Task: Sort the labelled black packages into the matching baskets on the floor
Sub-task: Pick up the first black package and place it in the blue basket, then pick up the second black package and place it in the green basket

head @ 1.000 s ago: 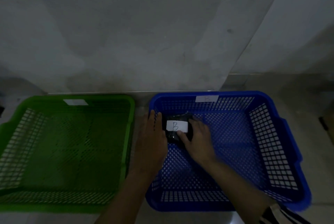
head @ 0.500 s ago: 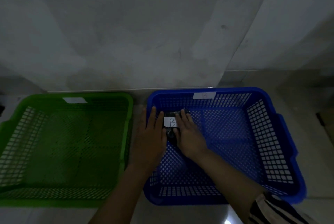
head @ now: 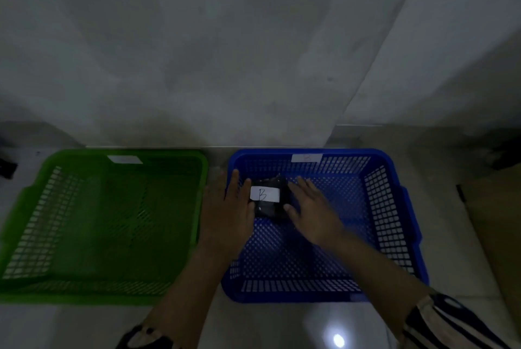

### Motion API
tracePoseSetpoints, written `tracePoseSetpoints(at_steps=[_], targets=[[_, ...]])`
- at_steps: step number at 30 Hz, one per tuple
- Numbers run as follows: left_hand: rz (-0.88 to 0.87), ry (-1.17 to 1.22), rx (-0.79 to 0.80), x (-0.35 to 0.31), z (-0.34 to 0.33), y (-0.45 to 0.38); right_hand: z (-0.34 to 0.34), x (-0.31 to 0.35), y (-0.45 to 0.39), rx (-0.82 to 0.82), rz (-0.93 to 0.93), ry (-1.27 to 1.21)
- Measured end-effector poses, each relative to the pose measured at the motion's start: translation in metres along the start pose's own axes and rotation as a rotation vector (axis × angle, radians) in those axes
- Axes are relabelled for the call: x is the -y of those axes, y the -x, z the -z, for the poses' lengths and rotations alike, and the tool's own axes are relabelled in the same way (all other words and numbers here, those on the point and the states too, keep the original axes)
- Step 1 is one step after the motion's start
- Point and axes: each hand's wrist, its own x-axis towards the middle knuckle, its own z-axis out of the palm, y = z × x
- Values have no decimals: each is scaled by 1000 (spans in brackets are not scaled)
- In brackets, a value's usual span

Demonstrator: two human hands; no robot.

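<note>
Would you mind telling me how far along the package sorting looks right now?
Done: the black package labelled B lies in the blue basket, whose tag is too blurred to read. In hand: the left hand and right hand lie open on either side of it, gripping nothing. Left: the green basket holds nothing, and no other packages are in view.

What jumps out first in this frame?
The black package with a white "B" label, lying at the far left of the blue basket, flanked by the left hand and right hand, both open. Left of it sits a green basket with nothing visible inside.
</note>
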Motion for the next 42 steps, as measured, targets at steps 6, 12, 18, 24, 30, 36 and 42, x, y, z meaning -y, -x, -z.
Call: tracePoseSetpoints(at_steps=[6, 12, 18, 24, 30, 36, 42], targets=[[-15, -13, 53, -26, 101, 52, 85, 33, 87, 52, -76, 49], [-4, 12, 315, -57, 238, 107, 185, 90, 179, 14, -116, 3], [-41, -5, 281, -89, 382, 160, 294, 154, 268, -54, -100, 25], [-93, 56, 162, -150, 508, 191, 399, 191, 357, -221, -59, 22], [-214, 45, -19, -229, 569, 213, 466, 178, 441, -409, -35, -82], [-238, 146, -122, -344, 598, 245, 526, 103, 516, -502, 13, -28], [-263, 197, -123, -447, 603, 275, 576, 17, 562, -515, -45, 42]])
